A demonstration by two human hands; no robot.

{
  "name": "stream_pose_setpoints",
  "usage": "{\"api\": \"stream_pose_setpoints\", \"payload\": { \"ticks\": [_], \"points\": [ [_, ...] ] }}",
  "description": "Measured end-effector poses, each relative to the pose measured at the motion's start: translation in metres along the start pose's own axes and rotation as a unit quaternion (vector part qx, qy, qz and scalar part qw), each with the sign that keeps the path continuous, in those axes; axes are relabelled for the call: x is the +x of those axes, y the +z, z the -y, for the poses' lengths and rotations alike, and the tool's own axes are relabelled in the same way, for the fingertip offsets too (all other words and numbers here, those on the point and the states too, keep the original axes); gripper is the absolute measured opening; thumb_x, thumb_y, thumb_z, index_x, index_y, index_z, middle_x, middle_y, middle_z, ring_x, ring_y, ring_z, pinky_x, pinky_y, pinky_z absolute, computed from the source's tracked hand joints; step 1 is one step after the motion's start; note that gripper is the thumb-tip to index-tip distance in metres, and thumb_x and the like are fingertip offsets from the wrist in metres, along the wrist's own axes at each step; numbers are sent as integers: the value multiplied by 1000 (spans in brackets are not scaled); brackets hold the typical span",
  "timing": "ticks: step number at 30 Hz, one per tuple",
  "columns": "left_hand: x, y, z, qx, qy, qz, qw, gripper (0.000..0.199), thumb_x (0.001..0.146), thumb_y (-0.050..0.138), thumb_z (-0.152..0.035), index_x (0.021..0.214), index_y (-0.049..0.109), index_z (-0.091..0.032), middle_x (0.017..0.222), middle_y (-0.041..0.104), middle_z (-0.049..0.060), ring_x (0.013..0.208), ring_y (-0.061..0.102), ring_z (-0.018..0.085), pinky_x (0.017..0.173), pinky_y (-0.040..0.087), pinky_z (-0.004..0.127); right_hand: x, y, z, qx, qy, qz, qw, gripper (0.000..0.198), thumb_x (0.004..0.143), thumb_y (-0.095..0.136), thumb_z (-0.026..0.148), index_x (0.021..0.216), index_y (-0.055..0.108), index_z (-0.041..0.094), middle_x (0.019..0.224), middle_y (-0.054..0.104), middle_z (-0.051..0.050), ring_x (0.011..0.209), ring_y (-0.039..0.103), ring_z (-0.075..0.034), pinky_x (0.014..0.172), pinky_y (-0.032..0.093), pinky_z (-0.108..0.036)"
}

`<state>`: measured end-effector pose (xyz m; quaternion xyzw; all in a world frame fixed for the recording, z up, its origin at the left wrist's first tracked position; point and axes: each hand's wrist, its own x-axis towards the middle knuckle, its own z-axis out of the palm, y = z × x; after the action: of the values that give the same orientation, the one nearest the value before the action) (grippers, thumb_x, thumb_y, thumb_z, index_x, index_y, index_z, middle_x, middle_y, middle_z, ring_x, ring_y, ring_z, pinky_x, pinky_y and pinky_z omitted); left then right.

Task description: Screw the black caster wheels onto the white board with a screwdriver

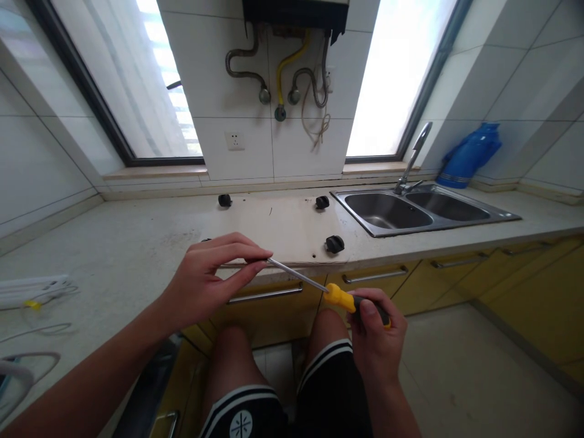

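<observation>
My right hand (378, 331) is wrapped round the yellow and black handle of a screwdriver (340, 297), low on the right. Its metal shaft points up and to the left. The fingers and thumb of my left hand (219, 267) pinch the tip end; whether a screw sits there is too small to make out. Behind my hands a pale flat board (283, 225) lies on the countertop, with small holes in it. Black knob-like feet (334, 244) stand at its corners, two at the back and one at the front right; another dark piece is mostly hidden behind my left hand.
A double steel sink (387, 210) with a tap (413, 158) is set in the counter at right, beside a blue plastic item (469, 155). Cables and a white object (34, 292) lie at far left. Yellow drawers (269, 316) with metal handles front the counter. Hoses hang on the wall.
</observation>
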<state>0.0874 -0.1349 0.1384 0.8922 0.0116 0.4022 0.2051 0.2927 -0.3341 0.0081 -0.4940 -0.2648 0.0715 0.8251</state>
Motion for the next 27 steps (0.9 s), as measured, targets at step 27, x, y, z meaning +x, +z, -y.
{"api": "stream_pose_setpoints", "payload": {
  "ticks": [27],
  "points": [
    [-8,32,26,24,-49,153,987,39,115,57,-34,151,69,-26,139,78,10,121,77,22,105,62,33,-4,-54,5,-235,-132,67,961,15,89,87,35,100,81,27,90,78,-1,78,73,-16,70,59,-23]
  ]
}}
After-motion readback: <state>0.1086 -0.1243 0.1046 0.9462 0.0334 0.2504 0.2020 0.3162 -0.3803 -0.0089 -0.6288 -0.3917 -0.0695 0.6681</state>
